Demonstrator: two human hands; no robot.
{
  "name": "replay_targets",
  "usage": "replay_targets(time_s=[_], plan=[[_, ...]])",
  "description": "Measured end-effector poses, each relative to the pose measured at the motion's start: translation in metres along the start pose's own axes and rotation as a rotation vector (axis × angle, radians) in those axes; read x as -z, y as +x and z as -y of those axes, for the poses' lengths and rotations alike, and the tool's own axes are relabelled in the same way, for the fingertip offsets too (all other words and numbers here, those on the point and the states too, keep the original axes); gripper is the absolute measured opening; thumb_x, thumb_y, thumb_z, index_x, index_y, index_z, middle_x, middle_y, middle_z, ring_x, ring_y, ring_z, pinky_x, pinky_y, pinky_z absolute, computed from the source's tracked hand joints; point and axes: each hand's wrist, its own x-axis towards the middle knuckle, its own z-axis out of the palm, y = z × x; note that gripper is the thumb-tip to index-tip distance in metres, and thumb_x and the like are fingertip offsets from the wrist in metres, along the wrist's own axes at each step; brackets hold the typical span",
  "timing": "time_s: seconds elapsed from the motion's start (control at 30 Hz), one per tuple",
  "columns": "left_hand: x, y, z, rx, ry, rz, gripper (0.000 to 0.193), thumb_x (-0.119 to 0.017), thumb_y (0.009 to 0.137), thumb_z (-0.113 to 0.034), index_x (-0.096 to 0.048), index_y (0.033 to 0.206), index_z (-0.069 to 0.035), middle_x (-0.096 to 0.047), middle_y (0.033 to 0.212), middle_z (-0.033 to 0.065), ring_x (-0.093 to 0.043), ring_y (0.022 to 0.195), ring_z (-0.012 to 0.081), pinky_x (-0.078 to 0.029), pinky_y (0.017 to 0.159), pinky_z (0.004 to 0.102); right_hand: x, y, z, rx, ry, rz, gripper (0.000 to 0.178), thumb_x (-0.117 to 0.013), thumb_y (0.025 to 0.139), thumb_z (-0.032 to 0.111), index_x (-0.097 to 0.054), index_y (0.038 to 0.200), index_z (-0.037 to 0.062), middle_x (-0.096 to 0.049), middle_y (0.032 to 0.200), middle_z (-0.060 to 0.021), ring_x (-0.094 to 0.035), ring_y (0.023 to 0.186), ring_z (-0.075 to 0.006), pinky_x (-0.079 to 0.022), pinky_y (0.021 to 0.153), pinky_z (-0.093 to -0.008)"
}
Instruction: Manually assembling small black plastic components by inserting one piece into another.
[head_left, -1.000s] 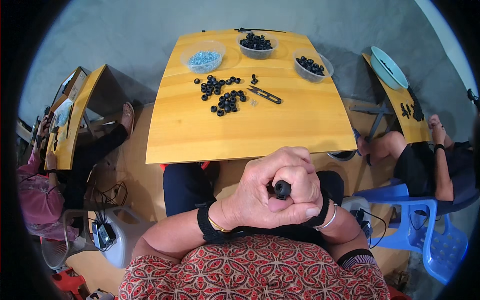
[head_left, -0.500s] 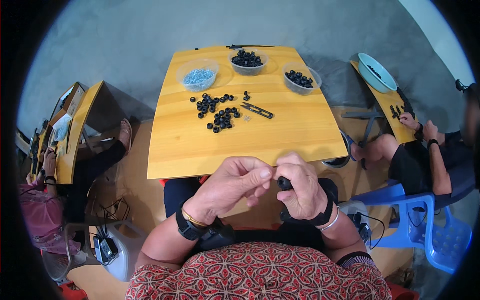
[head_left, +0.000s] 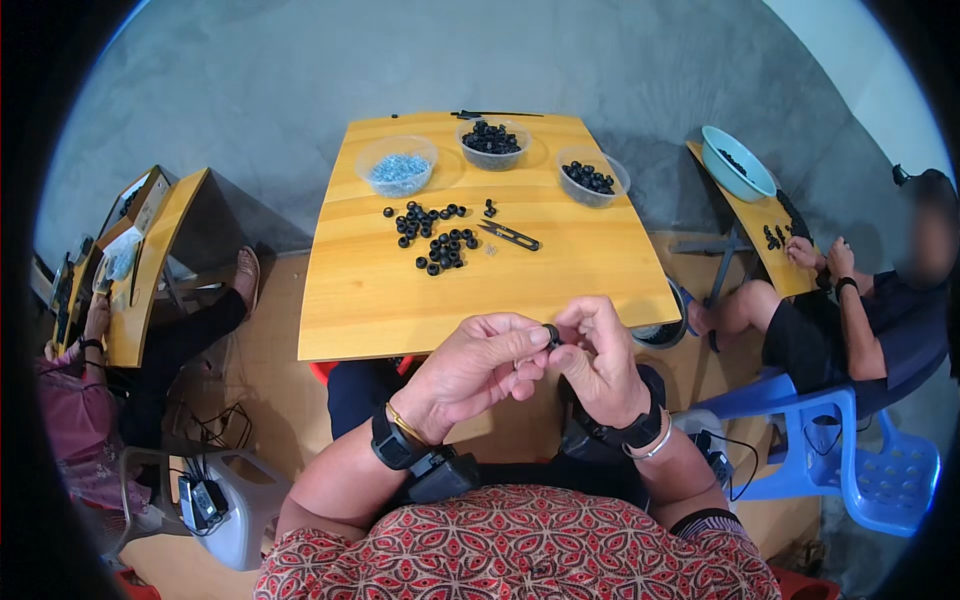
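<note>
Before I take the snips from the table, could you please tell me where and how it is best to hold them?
Probably by the rounded handle end, coming from the near right with your right hand. The snips lie with narrow, pointed blades toward the left and slightly away from you, so this end faces you, away from the loose beads.

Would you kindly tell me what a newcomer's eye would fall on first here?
Probably the left hand, pinching a small black piece near the picture's centre, with the right hand close beside it. Beyond them, loose black beads lie on the yellow table next to dark snips; three clear bowls stand behind.
</note>
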Motion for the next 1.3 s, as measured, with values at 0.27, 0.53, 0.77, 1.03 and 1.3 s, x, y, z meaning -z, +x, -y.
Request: replay_targets(time_s=[0.27,0.53,0.77,1.03,1.3], plan=[[0.011,-0.001,0.006,-0.037,-0.024,0.040,0.012,-0.058,0.082,-0.010,-0.060,0.089,0.000,-0.059,0.073,0.0057,-0.056,0.058,0.0111,-0.050,0.051,0.0233,0.009,0.003,0.004,0.080,-0.212,0.131,0.015,-0.057,0.082,0.014,-0.050,0.079,0.0011,-0.050,0.063,-0.0112,-0.051,0.056,-0.0240,-0.040,0.052,-0.0290],[0.015,-0.004,0.009,-0.061,0.017,0.046,0.013,-0.059,0.081,-0.009,-0.060,0.090,0.000,-0.059,0.072,0.0067,-0.055,0.058,0.0109,-0.050,0.050,0.0232,0.016,0.007,0.005,0.106,-0.187,0.226,0.013,-0.063,0.076,0.010,-0.052,0.079,0.0021,-0.050,0.064,-0.0107,-0.051,0.056,-0.0265,-0.040,0.052,-0.0298],[0.016,-0.004,0.010,-0.103,0.076,0.065,0.013,-0.060,0.080,-0.008,-0.060,0.090,0.001,-0.059,0.072,0.0071,-0.053,0.057,0.0099,-0.050,0.050,0.0231,0.017,0.006,0.015,0.093,-0.246,0.269,0.011,-0.063,0.075,0.009,-0.055,0.076,0.0021,-0.051,0.064,-0.0119,-0.052,0.056,-0.0269,-0.039,0.050,-0.0312],[0.020,-0.002,0.013,-0.134,0.118,0.061,0.012,-0.058,0.082,-0.007,-0.060,0.091,0.001,-0.059,0.073,0.0069,-0.053,0.058,0.0097,-0.050,0.051,0.0240,0.018,0.010,0.025,0.056,-0.380,0.333,0.011,-0.063,0.075,0.010,-0.054,0.075,0.0020,-0.050,0.063,-0.0142,-0.052,0.058,-0.0312,-0.038,0.050,-0.0350],[0.027,-0.001,0.014,-0.034,-0.033,0.127,0.014,-0.054,0.085,-0.013,-0.059,0.090,-0.001,-0.059,0.075,0.0065,-0.054,0.060,0.0105,-0.050,0.052,0.0237,0.012,0.007,0.017,0.103,-0.369,0.262,0.011,-0.060,0.077,0.010,-0.053,0.077,0.0017,-0.049,0.065,-0.0144,-0.051,0.058,-0.0318,-0.038,0.050,-0.0350]])
